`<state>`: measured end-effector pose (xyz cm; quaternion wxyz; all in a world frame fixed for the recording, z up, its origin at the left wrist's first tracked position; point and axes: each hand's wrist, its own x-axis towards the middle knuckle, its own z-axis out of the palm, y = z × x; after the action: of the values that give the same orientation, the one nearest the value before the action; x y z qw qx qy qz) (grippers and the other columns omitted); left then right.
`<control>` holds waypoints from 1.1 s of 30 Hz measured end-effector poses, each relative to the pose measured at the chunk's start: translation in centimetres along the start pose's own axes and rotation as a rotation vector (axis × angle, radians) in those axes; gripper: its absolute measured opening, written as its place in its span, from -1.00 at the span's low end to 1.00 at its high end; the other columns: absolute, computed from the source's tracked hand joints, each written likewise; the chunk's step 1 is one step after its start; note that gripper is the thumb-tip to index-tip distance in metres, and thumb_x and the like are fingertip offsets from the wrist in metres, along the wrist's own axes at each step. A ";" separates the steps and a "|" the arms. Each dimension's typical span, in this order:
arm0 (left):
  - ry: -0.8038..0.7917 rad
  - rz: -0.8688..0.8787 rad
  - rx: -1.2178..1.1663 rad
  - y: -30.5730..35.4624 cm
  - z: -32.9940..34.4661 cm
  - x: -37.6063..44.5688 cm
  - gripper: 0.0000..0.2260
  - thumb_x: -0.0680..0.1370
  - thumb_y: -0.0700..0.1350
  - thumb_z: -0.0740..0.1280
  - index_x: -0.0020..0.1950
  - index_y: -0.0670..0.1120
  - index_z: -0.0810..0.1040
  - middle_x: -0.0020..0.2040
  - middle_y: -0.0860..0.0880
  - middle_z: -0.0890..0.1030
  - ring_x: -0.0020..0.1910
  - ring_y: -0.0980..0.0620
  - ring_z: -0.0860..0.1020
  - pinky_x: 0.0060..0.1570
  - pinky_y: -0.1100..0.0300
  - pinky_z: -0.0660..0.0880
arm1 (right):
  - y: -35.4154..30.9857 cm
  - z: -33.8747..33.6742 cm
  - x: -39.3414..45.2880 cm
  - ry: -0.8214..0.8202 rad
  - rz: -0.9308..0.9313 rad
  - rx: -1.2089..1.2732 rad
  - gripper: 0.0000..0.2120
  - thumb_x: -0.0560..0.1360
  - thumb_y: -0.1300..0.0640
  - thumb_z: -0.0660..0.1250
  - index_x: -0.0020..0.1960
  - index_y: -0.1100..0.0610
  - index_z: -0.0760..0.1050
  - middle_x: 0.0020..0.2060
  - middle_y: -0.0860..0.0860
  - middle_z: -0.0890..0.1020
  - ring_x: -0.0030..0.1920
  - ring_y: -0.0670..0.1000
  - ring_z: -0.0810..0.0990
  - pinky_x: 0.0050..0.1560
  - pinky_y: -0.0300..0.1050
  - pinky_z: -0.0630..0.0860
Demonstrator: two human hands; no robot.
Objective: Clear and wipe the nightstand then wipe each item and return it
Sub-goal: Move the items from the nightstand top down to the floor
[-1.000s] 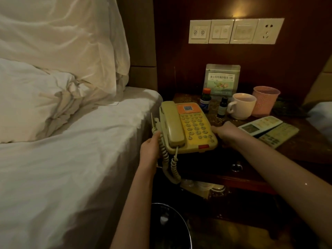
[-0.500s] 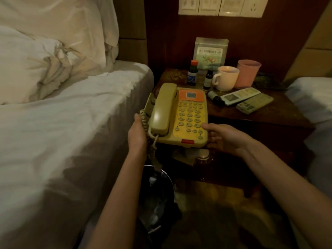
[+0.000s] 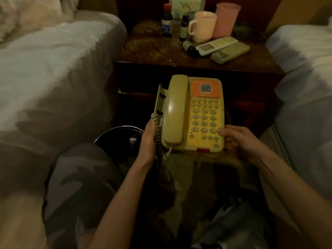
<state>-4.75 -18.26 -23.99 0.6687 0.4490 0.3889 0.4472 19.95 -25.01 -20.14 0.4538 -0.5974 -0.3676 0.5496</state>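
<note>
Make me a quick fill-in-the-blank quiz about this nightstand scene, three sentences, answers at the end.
1. Both hands, left hand and right hand, hold the yellow ____.
2. The handset rests on the telephone's ____ side.
3. On the nightstand, the white mug stands beside a ____ cup.

Missing words: telephone; left; pink

Both forearms (image 3: 125,191) are bare, with no sleeves, watch or rings showing on either one. The legs wear trousers (image 3: 80,178) in a grey camouflage pattern, pale patches on darker grey
</note>
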 end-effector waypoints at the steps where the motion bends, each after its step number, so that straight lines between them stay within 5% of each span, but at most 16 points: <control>1: -0.021 -0.006 0.040 -0.8 0.4 -0.1 -0.44 0.51 0.20 0.16 0.40 -0.11 0.37 0.26 -0.16 0.53 0.22 -0.07 0.54 0.14 0.03 0.53 | 1.0 -0.8 -0.3 0.004 0.027 0.033 -0.54 0.27 0.05 0.44 0.12 0.21 0.53 -0.02 0.07 0.69 0.00 0.04 0.67 -0.09 -0.13 0.63; 4: -0.048 -0.092 0.163 -4.0 1.2 -0.6 -0.15 0.26 0.21 0.41 0.48 -0.03 0.24 0.30 -0.09 0.49 0.19 -0.01 0.54 -0.04 0.19 0.56 | 4.2 -2.4 -1.0 0.015 0.088 0.116 -0.19 -0.03 -0.10 0.66 0.11 0.24 0.53 -0.02 0.13 0.69 0.00 0.09 0.67 -0.18 -0.14 0.62; 8: -0.193 -0.212 0.206 -8.1 1.9 -0.9 0.03 0.10 -0.03 0.57 0.49 0.00 0.15 0.28 -0.02 0.45 0.18 0.05 0.51 -0.07 0.23 0.58 | 8.0 -4.7 -1.2 0.061 0.119 0.133 -0.12 -0.13 -0.15 0.66 0.07 0.25 0.55 -0.04 0.14 0.69 -0.04 0.06 0.68 -0.19 -0.20 0.61; 12: -0.269 -0.292 0.352 -12.1 2.6 0.0 -0.10 0.11 -0.07 0.62 0.38 -0.08 0.31 0.23 -0.03 0.55 0.22 0.02 0.54 0.15 0.05 0.54 | 11.4 -6.9 -0.6 0.074 0.224 0.168 -0.34 0.16 0.01 0.59 0.13 0.33 0.51 0.03 0.23 0.65 -0.06 0.05 0.69 -0.20 -0.21 0.61; 14: -0.237 -0.345 0.354 -13.9 2.7 0.1 -0.17 0.12 -0.08 0.62 0.33 -0.09 0.37 0.20 -0.06 0.58 0.20 -0.01 0.56 0.13 -0.01 0.55 | 13.3 -7.5 -0.1 0.063 0.275 0.175 -0.27 0.11 -0.01 0.63 0.14 0.34 0.51 0.00 0.20 0.67 -0.05 0.05 0.68 -0.20 -0.21 0.60; 18: -0.176 -0.428 0.343 -17.0 2.2 0.3 -0.37 0.27 -0.36 0.54 0.28 -0.12 0.40 0.11 -0.04 0.60 0.10 0.05 0.59 -0.06 0.26 0.56 | 17.7 -7.7 1.6 0.020 0.344 0.216 -0.18 -0.05 -0.08 0.67 0.10 0.28 0.55 -0.02 0.18 0.68 -0.02 0.06 0.68 -0.16 -0.17 0.62; 22: -0.046 -0.571 0.312 -19.2 0.7 0.8 -0.34 0.25 -0.38 0.53 0.30 -0.16 0.39 0.06 -0.13 0.62 0.00 -0.06 0.62 -0.14 0.15 0.60 | 21.2 -6.5 3.9 0.010 0.440 0.314 -0.64 0.39 0.15 0.41 0.13 0.29 0.52 -0.06 0.14 0.69 -0.05 0.03 0.68 -0.09 -0.13 0.63; 25: 0.082 -0.630 0.229 -20.7 -0.3 1.3 -0.38 0.32 -0.44 0.46 0.30 -0.11 0.36 0.09 -0.19 0.59 -0.03 -0.13 0.63 -0.26 0.15 0.61 | 23.2 -5.3 6.4 0.017 0.483 0.316 -0.83 0.52 0.25 0.26 0.09 0.25 0.53 -0.11 0.09 0.71 -0.09 -0.02 0.69 -0.11 -0.17 0.63; 29: 0.135 -0.700 0.237 -22.2 -1.1 2.2 -0.36 0.35 -0.37 0.48 0.36 -0.09 0.33 0.17 -0.13 0.55 0.07 -0.07 0.59 -0.21 0.20 0.59 | 25.3 -4.3 9.3 0.049 0.516 0.251 -0.77 0.52 0.26 0.29 0.16 0.28 0.48 0.04 0.15 0.64 -0.07 0.01 0.66 -0.08 -0.14 0.60; 33: 0.197 -0.727 0.385 -22.9 -2.0 3.4 -0.45 0.42 -0.36 0.43 0.36 -0.10 0.39 0.05 -0.05 0.55 -0.17 0.08 0.55 -0.36 0.33 0.52 | 27.4 -3.1 11.1 0.109 0.558 0.104 -0.67 0.50 0.27 0.33 0.25 0.24 0.43 0.17 0.11 0.55 0.15 0.07 0.53 0.13 -0.07 0.46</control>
<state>0.12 -19.04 -46.72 0.6465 0.3546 0.6604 0.1423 22.78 -23.76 -49.68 0.3343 -0.6801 -0.1353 0.6383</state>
